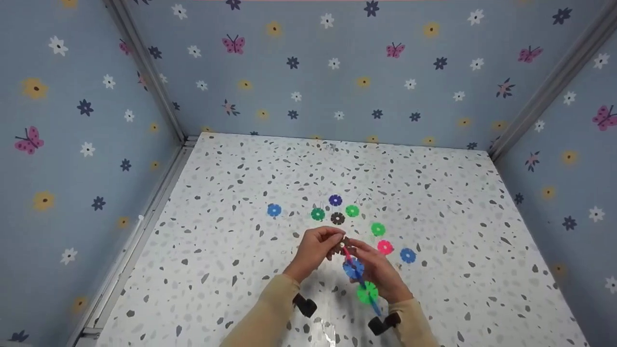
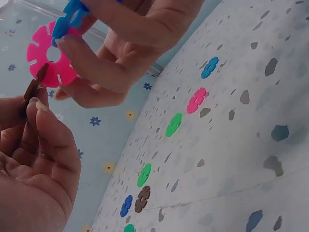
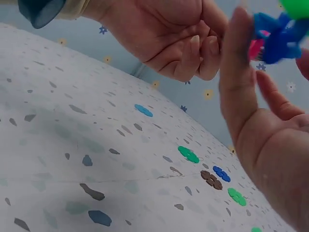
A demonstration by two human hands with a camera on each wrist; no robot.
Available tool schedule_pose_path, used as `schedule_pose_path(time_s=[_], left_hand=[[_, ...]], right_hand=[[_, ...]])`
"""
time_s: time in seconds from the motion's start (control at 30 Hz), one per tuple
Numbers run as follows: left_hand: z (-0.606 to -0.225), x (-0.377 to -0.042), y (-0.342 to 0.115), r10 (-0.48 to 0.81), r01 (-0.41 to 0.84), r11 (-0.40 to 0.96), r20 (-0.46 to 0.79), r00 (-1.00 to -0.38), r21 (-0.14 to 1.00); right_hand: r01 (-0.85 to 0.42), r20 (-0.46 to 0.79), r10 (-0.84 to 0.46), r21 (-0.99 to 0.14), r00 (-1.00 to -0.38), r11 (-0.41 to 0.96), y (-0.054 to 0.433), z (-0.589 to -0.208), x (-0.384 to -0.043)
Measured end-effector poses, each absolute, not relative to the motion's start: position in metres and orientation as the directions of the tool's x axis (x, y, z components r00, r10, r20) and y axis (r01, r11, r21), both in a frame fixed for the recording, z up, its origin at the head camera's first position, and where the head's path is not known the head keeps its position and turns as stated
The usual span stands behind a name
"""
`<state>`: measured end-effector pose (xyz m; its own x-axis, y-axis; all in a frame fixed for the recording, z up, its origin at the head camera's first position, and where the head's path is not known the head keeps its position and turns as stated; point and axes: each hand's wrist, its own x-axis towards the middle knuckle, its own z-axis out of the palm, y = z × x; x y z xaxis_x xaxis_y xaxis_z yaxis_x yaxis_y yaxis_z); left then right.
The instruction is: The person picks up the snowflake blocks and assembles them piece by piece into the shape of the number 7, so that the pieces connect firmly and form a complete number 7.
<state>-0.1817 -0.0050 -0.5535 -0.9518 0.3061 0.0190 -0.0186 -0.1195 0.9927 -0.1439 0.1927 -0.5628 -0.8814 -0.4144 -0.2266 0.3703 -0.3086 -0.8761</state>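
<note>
pinching one brown disc, left grip faces right grip holding one chain near eight discs

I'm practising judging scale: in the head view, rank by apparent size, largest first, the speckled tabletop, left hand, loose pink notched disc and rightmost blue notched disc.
1. Speckled tabletop
2. Left hand
3. Loose pink notched disc and rightmost blue notched disc: they look alike, so unranked.
</note>
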Motion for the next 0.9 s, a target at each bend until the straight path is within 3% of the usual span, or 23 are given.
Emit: schedule_pose_path(time_s=[0.23, 0.5, 0.67, 0.8, 0.9], left_hand=[[-0.537, -0.179, -0.004, 0.342, 0.1, 0.049, 0.078, -0.936, 0.994], [-0.553, -0.203, -0.024, 0.341, 0.129, 0.154, 0.069, -0.937, 0.98], [-0.565, -0.241, -0.056, 0.181, 0.03, 0.372, -0.041, -0.983, 0.928], [-0.579, -0.268, -0.087, -0.011, -0.087, 0.581, -0.099, -0.995, 0.81], [-0.591, -0.283, -0.106, -0.085, -0.138, 0.682, -0.109, -0.99, 0.719]], right_hand=[[0.333, -0.181, -0.501, -0.914, -0.846, -0.233, 0.181, -0.565, -0.143], [0.324, -0.232, -0.379, -0.925, -0.896, -0.197, 0.179, -0.566, -0.145], [0.29, -0.219, -0.278, -0.924, -0.935, -0.248, 0.182, -0.567, -0.146], [0.272, -0.207, -0.234, -0.918, -0.95, -0.289, 0.184, -0.568, -0.146], [0.264, -0.204, -0.227, -0.925, -0.952, -0.275, 0.184, -0.567, -0.146]])
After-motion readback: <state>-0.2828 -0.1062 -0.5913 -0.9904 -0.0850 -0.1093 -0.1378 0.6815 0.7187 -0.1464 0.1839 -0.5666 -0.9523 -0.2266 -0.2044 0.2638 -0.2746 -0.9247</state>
